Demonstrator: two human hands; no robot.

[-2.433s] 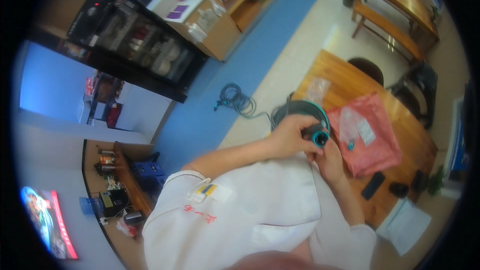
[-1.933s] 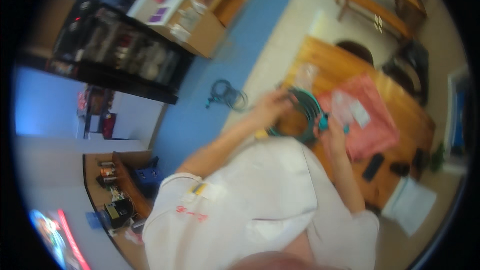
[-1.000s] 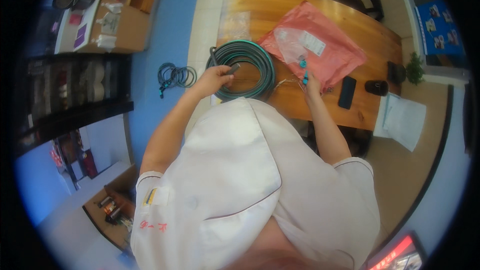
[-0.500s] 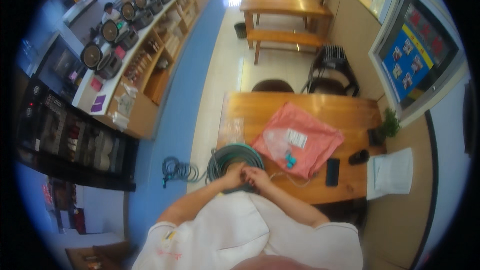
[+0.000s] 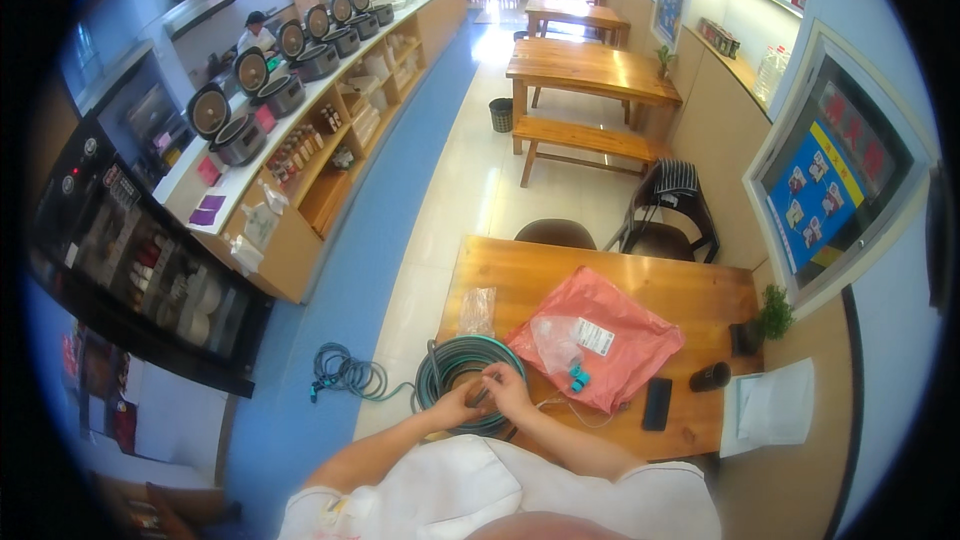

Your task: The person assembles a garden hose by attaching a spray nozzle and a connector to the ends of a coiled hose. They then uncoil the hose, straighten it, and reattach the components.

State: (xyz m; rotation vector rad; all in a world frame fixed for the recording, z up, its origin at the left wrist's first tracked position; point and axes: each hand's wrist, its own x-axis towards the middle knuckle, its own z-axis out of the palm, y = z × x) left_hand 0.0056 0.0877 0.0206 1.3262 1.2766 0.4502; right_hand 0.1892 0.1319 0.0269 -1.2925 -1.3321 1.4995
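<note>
A thick coil of grey-green garden hose [image 5: 432, 360] lies at the table's near left corner. Over its inner side, my left hand [image 5: 454, 408] and my right hand [image 5: 508, 390] meet with fingers closed. A small dark piece shows between the fingertips, too small to name; it may be part of the hose. Just right of the coil lies a red plastic bag [image 5: 630, 330], with a clear bag and small teal fittings [image 5: 578, 378] on it. A clear plastic packet [image 5: 478, 311] sits behind the coil.
On the wooden table [image 5: 700, 285] are a black phone [image 5: 656, 404], a dark cup [image 5: 710, 377] and a potted plant [image 5: 774, 312]. Looser hose loops [image 5: 345, 375] appear left of the table. A counter with rice cookers [image 5: 240, 138] runs along the left; chairs [image 5: 665, 220] stand beyond the table.
The view has tilted up, so the room sits lower in the picture. My hands stay at the coil; the right fingers have risen slightly and a dark piece now shows between the hands.
</note>
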